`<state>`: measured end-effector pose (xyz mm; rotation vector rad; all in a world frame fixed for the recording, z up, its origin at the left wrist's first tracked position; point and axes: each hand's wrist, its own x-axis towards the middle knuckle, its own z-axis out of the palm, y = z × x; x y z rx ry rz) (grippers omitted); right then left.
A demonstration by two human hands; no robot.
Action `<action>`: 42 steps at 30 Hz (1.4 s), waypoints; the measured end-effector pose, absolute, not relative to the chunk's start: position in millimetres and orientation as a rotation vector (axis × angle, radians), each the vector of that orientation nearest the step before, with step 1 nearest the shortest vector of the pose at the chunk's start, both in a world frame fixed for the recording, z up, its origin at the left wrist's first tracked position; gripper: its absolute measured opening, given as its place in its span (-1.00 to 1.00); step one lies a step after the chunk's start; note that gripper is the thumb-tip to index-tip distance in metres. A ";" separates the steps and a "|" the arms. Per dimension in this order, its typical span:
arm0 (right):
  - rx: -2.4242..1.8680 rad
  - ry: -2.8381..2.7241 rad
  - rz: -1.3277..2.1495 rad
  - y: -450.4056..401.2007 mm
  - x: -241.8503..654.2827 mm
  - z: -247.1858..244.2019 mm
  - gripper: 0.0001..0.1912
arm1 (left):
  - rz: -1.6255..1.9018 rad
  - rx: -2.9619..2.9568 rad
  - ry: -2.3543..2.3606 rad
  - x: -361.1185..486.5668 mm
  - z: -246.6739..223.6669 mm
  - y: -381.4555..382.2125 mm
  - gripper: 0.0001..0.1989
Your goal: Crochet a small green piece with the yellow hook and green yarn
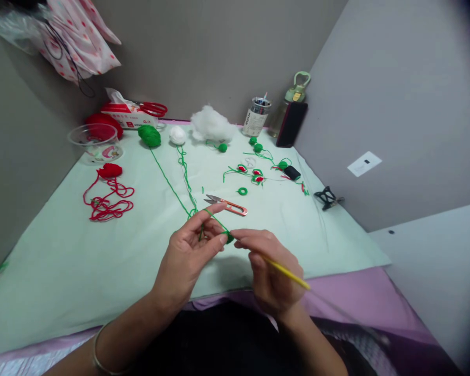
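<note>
At six o'clock from fluffy white stuffing point(211, 124) and orange-handled metal snips point(237, 209), the left hand point(188, 249) pinches a small green yarn piece point(230, 238) and the right hand point(276, 263), fingers curled, grips a slim yellow rod point(289, 273).

we can read no word with certainty in this workspace, where small red markings on the tissue box point(141, 120) blur before our eyes. dark characters run down the white label point(254, 123) of the pen can point(262, 107), and colored print marks the clear plastic tub point(102, 152), both too indistinct for us to decipher.
</note>
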<state>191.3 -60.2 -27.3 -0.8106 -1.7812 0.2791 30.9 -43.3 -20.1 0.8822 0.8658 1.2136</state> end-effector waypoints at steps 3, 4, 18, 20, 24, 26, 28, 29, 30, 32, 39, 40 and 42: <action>-0.861 -1.916 -0.069 -60.2 188.5 -32.3 -0.66 | 1.195 0.787 0.849 32.8 -18.2 -44.8 -0.55; -0.883 -1.937 -0.166 -59.9 187.6 -34.7 -0.62 | 1.155 0.719 0.823 33.1 -17.0 -44.8 -0.56; -0.770 -1.416 0.696 -50.8 185.6 -29.3 -0.79 | 1.137 0.759 0.773 30.8 -12.6 -46.2 -0.59; -0.797 -1.448 0.673 -51.2 183.9 -28.3 -0.78 | 1.100 0.806 0.767 32.2 -12.9 -47.6 -0.59; -0.829 -1.498 0.591 -54.7 182.8 -31.8 -0.72 | 1.105 0.787 0.804 32.9 -14.9 -46.9 -0.59; -0.862 -1.602 0.422 -57.1 183.0 -36.7 -0.64 | 1.120 0.749 0.793 33.7 -15.6 -46.0 -0.58; -0.881 -1.696 0.229 -59.2 183.3 -41.4 -0.53 | 1.104 0.692 0.757 34.5 -15.4 -45.3 -0.57; -0.887 -1.716 0.181 -59.8 183.5 -42.7 -0.50 | 1.082 0.655 0.740 34.6 -15.1 -45.0 -0.57; -0.891 -1.712 0.186 -60.0 183.7 -43.1 -0.49 | 1.056 0.618 0.726 34.4 -14.7 -44.5 -0.56; -0.895 -1.622 0.325 -59.3 184.3 -41.3 -0.57 | 1.017 0.554 0.714 32.7 -13.9 -43.3 -0.57; -0.774 -1.171 0.795 -51.0 189.2 -29.0 -0.80 | 1.036 0.551 0.754 27.4 -13.5 -41.2 -0.63; -0.761 -1.144 0.843 -50.1 189.6 -28.4 -0.81 | 1.038 0.559 0.760 27.9 -13.4 -41.9 -0.64; -0.739 -1.117 0.908 -49.0 189.4 -28.4 -0.81 | 1.049 0.598 0.780 29.7 -13.2 -43.5 -0.66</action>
